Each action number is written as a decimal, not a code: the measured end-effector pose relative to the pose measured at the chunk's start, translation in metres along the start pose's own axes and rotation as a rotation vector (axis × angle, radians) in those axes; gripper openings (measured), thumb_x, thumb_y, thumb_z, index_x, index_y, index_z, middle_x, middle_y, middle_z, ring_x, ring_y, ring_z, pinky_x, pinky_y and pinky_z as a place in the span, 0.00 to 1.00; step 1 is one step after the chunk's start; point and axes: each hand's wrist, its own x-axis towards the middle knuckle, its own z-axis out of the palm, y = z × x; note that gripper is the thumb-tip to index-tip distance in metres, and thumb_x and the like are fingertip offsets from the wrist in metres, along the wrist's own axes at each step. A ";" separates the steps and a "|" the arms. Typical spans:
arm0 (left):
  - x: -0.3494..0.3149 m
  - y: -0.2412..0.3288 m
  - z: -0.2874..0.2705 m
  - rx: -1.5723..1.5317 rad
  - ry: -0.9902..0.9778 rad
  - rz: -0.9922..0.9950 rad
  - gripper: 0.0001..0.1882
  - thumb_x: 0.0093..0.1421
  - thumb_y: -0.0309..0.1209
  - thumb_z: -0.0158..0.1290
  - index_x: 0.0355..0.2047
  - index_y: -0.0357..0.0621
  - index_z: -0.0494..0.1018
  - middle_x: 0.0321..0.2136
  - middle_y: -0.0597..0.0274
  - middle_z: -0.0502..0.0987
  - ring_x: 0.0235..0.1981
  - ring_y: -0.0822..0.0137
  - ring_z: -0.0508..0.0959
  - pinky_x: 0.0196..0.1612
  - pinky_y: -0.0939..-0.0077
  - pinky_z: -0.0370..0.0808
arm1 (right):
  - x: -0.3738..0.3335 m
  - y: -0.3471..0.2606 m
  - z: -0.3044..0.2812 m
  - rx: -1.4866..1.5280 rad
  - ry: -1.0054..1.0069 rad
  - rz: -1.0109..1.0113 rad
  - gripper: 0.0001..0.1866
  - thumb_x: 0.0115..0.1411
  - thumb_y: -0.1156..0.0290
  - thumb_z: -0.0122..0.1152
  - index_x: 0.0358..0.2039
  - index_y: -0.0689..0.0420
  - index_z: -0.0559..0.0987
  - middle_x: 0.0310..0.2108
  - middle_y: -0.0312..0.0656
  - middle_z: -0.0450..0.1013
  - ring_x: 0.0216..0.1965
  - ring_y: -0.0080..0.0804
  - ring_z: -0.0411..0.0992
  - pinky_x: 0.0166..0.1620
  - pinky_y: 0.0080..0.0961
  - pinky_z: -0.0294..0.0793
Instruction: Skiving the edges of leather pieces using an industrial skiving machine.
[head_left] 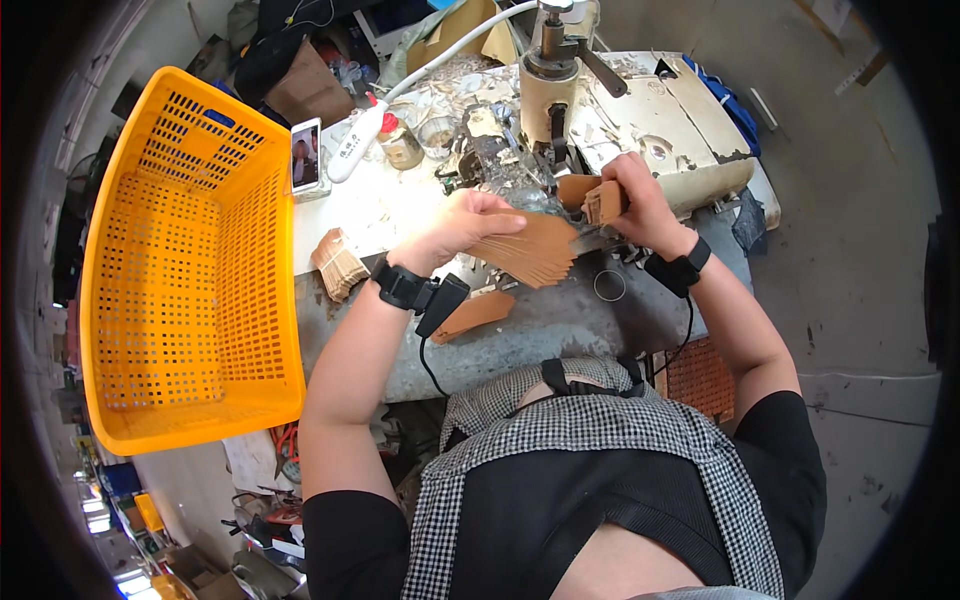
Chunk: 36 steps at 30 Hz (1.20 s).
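My left hand (462, 232) is closed on a fanned stack of brown leather pieces (532, 252), its thumb lying across their upper end. A smaller bundle of the same kind of pieces (603, 203) is gripped by my right hand (643, 205), close to the front of the machine (549, 95). One more brown piece (574, 189) shows just left of that bundle, by the machine's working end; whether my fingers touch it I cannot tell. Below my left wrist, loose brown pieces (474, 316) lie on the metal table edge. A banded bundle (339, 265) rests left of that wrist.
A large yellow plastic basket (190, 435) stands on the left. Behind my hands are a phone (306, 156), a glass jar with a red lid (399, 143), a white lamp (357, 144) and leather scraps. A thin ring (609, 286) lies near the table's front.
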 end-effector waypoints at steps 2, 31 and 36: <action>-0.004 0.003 -0.004 -0.125 0.021 -0.048 0.13 0.58 0.38 0.61 0.33 0.41 0.78 0.26 0.70 0.79 0.25 0.80 0.76 0.32 0.83 0.73 | -0.005 -0.001 0.002 0.101 0.077 0.079 0.23 0.40 0.77 0.69 0.37 0.55 0.69 0.36 0.43 0.67 0.42 0.45 0.66 0.48 0.37 0.64; -0.001 0.006 -0.002 -0.070 -0.041 -0.031 0.11 0.57 0.38 0.62 0.31 0.43 0.77 0.26 0.72 0.78 0.22 0.82 0.74 0.26 0.85 0.71 | -0.004 -0.002 0.000 0.043 0.066 0.015 0.25 0.40 0.78 0.71 0.38 0.56 0.69 0.36 0.43 0.66 0.38 0.44 0.64 0.43 0.34 0.65; -0.001 -0.004 -0.016 -0.168 0.009 -0.104 0.11 0.58 0.37 0.62 0.28 0.44 0.77 0.24 0.72 0.78 0.21 0.82 0.74 0.26 0.85 0.70 | -0.002 -0.004 -0.001 -0.002 0.080 -0.019 0.22 0.44 0.76 0.72 0.37 0.57 0.69 0.34 0.42 0.66 0.35 0.41 0.65 0.39 0.30 0.66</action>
